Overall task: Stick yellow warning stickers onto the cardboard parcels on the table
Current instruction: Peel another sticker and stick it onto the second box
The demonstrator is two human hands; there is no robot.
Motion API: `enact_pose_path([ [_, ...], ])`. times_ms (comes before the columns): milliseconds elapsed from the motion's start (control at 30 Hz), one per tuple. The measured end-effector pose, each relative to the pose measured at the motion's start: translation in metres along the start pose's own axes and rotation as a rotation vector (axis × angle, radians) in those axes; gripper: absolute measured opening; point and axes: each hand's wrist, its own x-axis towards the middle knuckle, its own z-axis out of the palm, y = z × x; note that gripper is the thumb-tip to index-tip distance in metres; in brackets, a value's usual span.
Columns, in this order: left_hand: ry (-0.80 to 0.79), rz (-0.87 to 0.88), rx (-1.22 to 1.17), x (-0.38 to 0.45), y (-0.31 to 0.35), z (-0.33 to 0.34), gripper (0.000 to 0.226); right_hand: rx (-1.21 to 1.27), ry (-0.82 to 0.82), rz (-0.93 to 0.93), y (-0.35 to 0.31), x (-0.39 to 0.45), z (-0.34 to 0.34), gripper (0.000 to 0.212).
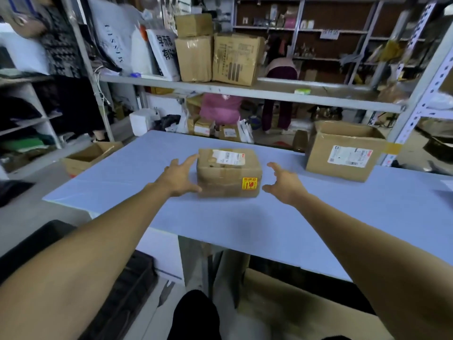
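Observation:
A small taped cardboard parcel (228, 171) sits in the middle of the pale blue table (318, 217). A white shipping label is on its top, and a yellow warning sticker (249, 183) is stuck to its near face at the right. My left hand (180, 176) lies against the parcel's left side, fingers spread, thumb at the bottom edge. My right hand (284, 184) hovers open just right of the parcel, a small gap away. A larger open-topped cardboard box (343, 149) with a white label stands at the table's far right.
A metal shelf (245, 90) carrying stacked cartons runs across behind the table. An open carton (90, 157) lies on the floor off the table's left edge. Several small parcels (218, 131) and a person stand beyond the far edge. A shelf upright (421, 94) rises at right.

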Motion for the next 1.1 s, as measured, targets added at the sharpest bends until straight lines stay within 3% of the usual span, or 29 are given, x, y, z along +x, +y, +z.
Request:
enact_pose_path([
  [100, -0.018, 0.109, -0.098, 0.021, -0.008, 0.013, 0.118, 0.139, -0.009, -0.016, -0.001, 0.018, 0.013, 0.091],
  [233, -0.062, 0.272, -0.197, 0.047, -0.014, 0.029, 0.120, 0.137, -0.056, -0.048, 0.002, 0.038, 0.032, 0.098],
  [467, 0.001, 0.304, -0.295, 0.072, -0.006, 0.049, 0.100, 0.188, 0.026, 0.016, 0.007, 0.044, 0.043, 0.078],
  [700, 0.004, 0.357, -0.296, 0.076, 0.003, 0.060, 0.086, 0.214, 0.092, 0.052, 0.025, 0.026, 0.042, 0.076],
  [967, -0.037, 0.350, -0.265, 0.070, 0.011, 0.066, 0.088, 0.167, 0.108, 0.051, 0.036, 0.014, 0.036, 0.075],
  [1100, -0.131, 0.262, -0.242, 0.055, 0.022, 0.053, 0.103, 0.008, 0.071, 0.027, 0.024, 0.001, 0.033, 0.085],
])
